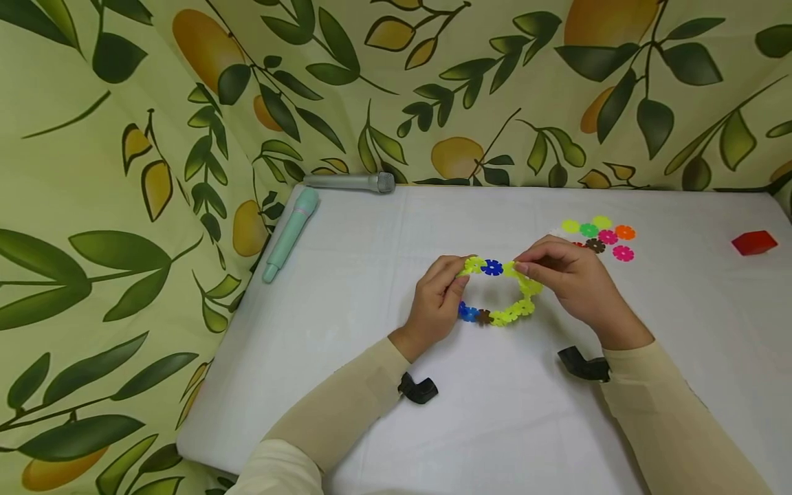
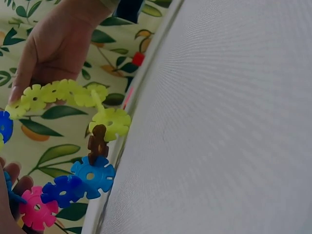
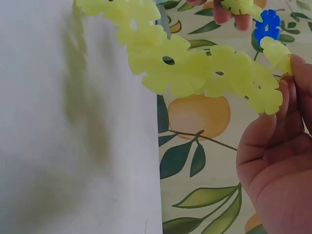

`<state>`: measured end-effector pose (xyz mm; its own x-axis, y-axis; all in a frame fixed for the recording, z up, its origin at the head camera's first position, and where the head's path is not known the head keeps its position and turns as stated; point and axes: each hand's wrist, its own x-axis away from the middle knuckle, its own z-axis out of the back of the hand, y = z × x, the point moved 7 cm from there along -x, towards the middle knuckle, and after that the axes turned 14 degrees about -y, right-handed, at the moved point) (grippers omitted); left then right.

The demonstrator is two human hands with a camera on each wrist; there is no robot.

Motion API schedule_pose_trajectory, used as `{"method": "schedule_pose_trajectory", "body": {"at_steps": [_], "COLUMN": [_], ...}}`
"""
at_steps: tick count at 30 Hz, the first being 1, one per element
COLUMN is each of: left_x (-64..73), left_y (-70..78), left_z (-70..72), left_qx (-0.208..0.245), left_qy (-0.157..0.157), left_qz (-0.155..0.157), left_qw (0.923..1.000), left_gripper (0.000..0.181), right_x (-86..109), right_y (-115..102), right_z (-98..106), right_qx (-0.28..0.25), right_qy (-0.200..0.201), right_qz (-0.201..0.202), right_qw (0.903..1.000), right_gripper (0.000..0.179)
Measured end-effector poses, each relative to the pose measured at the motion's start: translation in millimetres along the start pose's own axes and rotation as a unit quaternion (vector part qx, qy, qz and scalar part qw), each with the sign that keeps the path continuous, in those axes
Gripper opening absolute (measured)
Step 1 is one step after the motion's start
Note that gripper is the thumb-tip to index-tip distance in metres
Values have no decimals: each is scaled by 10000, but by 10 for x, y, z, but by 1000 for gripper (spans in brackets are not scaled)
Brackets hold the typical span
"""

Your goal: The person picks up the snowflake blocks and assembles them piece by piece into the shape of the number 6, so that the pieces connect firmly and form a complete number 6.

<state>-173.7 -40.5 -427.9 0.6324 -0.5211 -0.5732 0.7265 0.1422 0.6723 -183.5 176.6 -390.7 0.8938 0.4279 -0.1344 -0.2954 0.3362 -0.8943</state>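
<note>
Both hands hold a loop of interlocking plastic snowflake discs (image 1: 526,307) above the white table. Most of its discs are yellow, with blue, brown and pink ones among them. At the loop's left side, my left hand (image 1: 436,299) grips several discs between thumb and fingers, partly hiding them; a pink disc (image 2: 38,208) shows beside those fingers. My right hand (image 1: 572,282) pinches the upper right of the loop. In the right wrist view, its fingertips (image 3: 270,122) meet the end of a run of yellow discs, close to another yellow disc (image 3: 276,54) joined to a blue one (image 3: 269,27).
Loose snowflake discs (image 1: 608,236) in several colours lie beyond the right hand. A red block (image 1: 754,243) sits at the far right of the white table (image 1: 346,330). A grey microphone (image 1: 349,182) and a mint-green microphone (image 1: 291,235) lie at the back left.
</note>
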Motion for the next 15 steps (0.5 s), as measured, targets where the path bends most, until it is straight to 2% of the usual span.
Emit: {"method": "schedule_pose_trajectory", "body": {"at_steps": [5, 15], "left_x": [-1, 3], "left_y": [-8, 9], "left_z": [-17, -26], "left_qx": [83, 116], "left_qy": [-65, -171], "left_qz": [34, -22], "left_qw": [9999, 9998], "left_gripper": [32, 27], "right_x": [2, 21], "right_y": [-1, -11], "right_z": [-25, -51], "right_qx": [-196, -492], "right_qy": [53, 414], "right_qz": [19, -81], "right_qw": [9998, 9979], "right_gripper": [8, 7]}}
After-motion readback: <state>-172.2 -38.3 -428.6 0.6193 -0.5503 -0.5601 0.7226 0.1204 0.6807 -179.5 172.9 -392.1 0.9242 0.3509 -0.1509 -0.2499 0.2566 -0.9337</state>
